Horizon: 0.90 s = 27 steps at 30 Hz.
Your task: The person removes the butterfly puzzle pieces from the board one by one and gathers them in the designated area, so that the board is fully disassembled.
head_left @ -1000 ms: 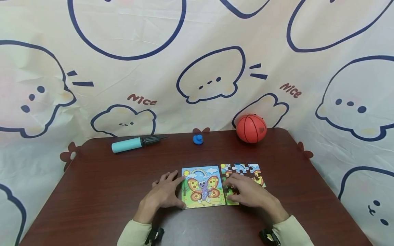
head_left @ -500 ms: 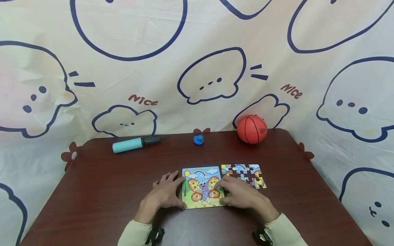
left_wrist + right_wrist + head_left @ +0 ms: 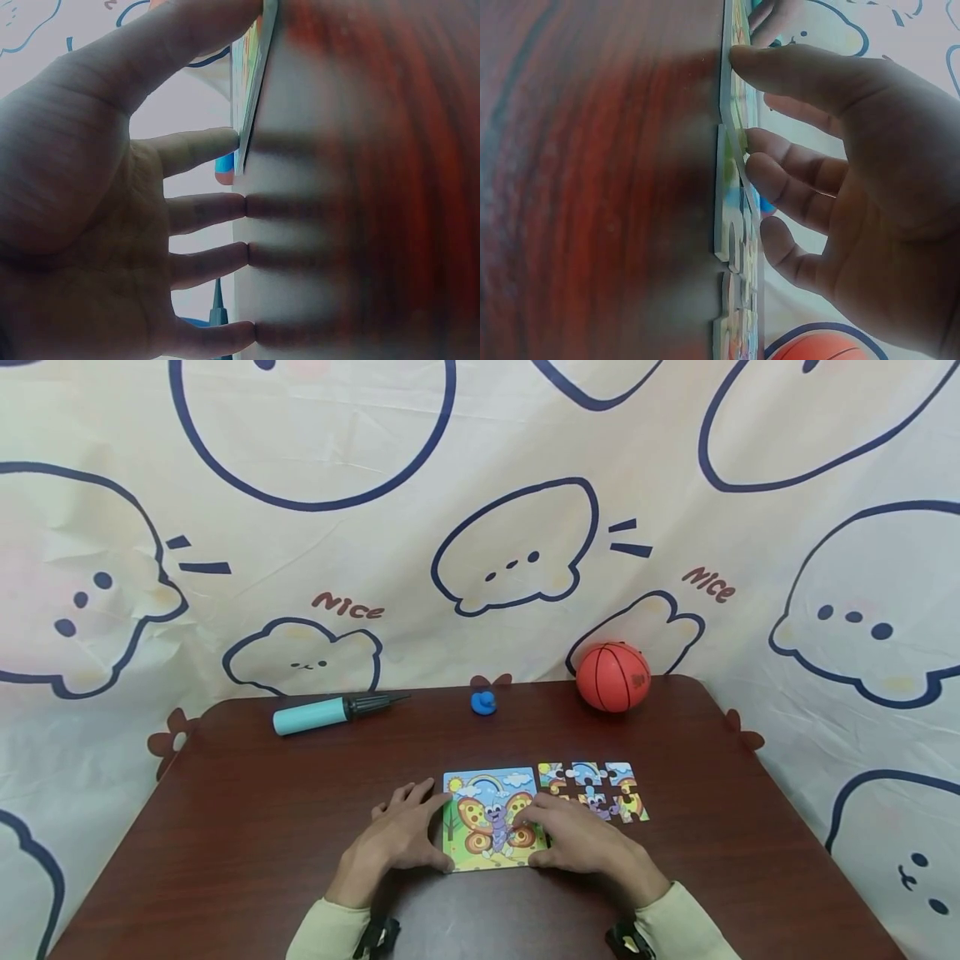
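Observation:
A square butterfly puzzle picture board [image 3: 491, 827] lies flat on the dark wooden table. My left hand [image 3: 405, 827] is at its left side, thumb at the lower left corner and index finger along the left edge. In the left wrist view, its other fingertips [image 3: 234, 255] stand on the tabletop, spread and fairly straight. My right hand [image 3: 581, 833] lies over the board's right part, with the thumb at the near edge and the fingers loosely bent over the surface. Loose jigsaw pieces [image 3: 587, 772] sit in rows right of the board, the nearer ones partly hidden by this hand.
Along the table's [image 3: 247, 810] far edge are a light-blue hand pump [image 3: 311, 716] with a black nozzle, a blue rubber duck [image 3: 483, 702] and a small red basketball [image 3: 613, 677]. Behind the table hangs a cartoon-printed cloth [image 3: 510, 543].
My right hand has moved left from over the jigsaw pieces onto the board's right part, uncovering more of the pieces. My left hand and the board have stayed in place.

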{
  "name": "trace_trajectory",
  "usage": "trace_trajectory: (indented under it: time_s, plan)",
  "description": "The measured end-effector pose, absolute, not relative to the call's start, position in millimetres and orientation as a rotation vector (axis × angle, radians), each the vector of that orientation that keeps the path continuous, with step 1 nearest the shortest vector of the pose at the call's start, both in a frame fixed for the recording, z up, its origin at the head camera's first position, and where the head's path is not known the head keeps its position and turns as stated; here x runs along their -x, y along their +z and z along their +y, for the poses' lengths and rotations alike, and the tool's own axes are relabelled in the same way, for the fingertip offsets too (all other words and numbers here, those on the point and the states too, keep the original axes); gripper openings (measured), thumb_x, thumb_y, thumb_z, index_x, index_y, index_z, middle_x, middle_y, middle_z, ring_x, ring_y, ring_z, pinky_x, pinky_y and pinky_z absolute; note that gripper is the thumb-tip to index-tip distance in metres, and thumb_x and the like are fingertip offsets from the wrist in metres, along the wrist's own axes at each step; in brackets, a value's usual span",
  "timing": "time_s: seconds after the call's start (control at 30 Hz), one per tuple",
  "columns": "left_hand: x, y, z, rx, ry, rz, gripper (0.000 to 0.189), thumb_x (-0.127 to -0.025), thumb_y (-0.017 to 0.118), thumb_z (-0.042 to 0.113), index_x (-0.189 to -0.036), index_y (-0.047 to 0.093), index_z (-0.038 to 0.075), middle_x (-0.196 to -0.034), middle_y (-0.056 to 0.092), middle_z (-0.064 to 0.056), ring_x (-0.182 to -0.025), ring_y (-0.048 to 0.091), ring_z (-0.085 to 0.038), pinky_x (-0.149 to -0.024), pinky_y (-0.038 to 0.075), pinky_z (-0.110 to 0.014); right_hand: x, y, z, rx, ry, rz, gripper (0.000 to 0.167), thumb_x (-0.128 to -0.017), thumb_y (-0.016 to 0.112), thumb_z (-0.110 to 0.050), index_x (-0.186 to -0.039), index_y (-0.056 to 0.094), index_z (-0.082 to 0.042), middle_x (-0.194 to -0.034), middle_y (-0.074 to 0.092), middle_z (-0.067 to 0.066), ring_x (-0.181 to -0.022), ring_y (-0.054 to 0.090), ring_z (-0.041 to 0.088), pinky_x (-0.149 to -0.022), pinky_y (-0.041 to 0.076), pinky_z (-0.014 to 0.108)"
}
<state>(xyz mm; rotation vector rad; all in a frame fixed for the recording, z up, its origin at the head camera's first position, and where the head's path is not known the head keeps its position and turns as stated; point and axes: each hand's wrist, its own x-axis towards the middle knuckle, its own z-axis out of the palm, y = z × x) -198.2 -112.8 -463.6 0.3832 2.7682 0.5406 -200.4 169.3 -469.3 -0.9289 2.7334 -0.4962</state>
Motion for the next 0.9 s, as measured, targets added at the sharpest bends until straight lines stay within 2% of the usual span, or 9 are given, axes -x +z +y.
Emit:
trace_trajectory:
  time_s: [0.23,0.33,0.5,0.7,0.77,0.9]
  plan:
    - [197.6,-463.6,-113.0,-0.393,0.537,2.769,0.095,-0.063,0.086,0.051,-0.145,0.046,0.024,-0.157,0.031,-0.012,-0.142,0.026,-0.041,-0.1,0.026,-0.073,198.5,-470.1,168.6,0.908,-0.516,2.762,0.058,-0.077,0.08,-0.036,-0.129,0.06,-0.017,-0.107,0.053,-0.006,-0.079,0.046,0.006,-0.068,0.039,0.022]
    - [197.1,-462.5,-112.8,-0.39,0.539,2.769,0.095,-0.063,0.086,0.052,-0.144,0.046,0.024,-0.157,0.031,-0.012,-0.142,0.027,-0.041,-0.1,0.026,-0.073,197.6,-469.7,167.8,0.902,-0.529,2.78,0.061,-0.076,0.082,-0.034,-0.129,0.06,-0.014,-0.107,0.053,-0.005,-0.079,0.045,0.007,-0.067,0.039,0.022]
    - [197.7,-462.5,-112.3,-0.393,0.546,2.771,0.095,-0.062,0.087,0.052,-0.144,0.047,0.024,-0.157,0.031,-0.012,-0.142,0.027,-0.04,-0.1,0.026,-0.073,196.1,-466.4,167.3,0.865,-0.534,2.791,0.059,-0.076,0.082,-0.035,-0.128,0.06,-0.019,-0.109,0.054,-0.004,-0.079,0.047,0.008,-0.067,0.04,0.023]
    - [198.1,-463.1,-112.1,-0.396,0.545,2.771,0.095,-0.063,0.087,0.051,-0.144,0.047,0.025,-0.157,0.031,-0.012,-0.142,0.027,-0.041,-0.1,0.026,-0.073,196.3,-465.0,169.1,0.788,-0.559,2.751,0.051,-0.082,0.076,-0.034,-0.129,0.059,-0.022,-0.117,0.062,-0.005,-0.094,0.055,0.01,-0.083,0.05,0.035]
    - [198.0,-462.6,-112.1,-0.392,0.541,2.771,0.095,-0.063,0.086,0.051,-0.144,0.046,0.025,-0.157,0.03,-0.012,-0.142,0.027,-0.04,-0.1,0.026,-0.073,197.0,-465.5,169.6,0.776,-0.593,2.729,0.046,-0.086,0.073,-0.032,-0.129,0.058,-0.022,-0.11,0.065,-0.007,-0.091,0.056,0.008,-0.081,0.051,0.033]
    - [197.4,-461.8,-112.4,-0.387,0.543,2.771,0.094,-0.063,0.086,0.051,-0.144,0.047,0.025,-0.157,0.031,-0.012,-0.142,0.027,-0.04,-0.101,0.025,-0.072,198.0,-465.7,170.6,0.787,-0.667,2.716,0.033,-0.094,0.064,-0.027,-0.126,0.059,-0.022,-0.091,0.062,-0.013,-0.075,0.054,0.003,-0.068,0.046,0.024]
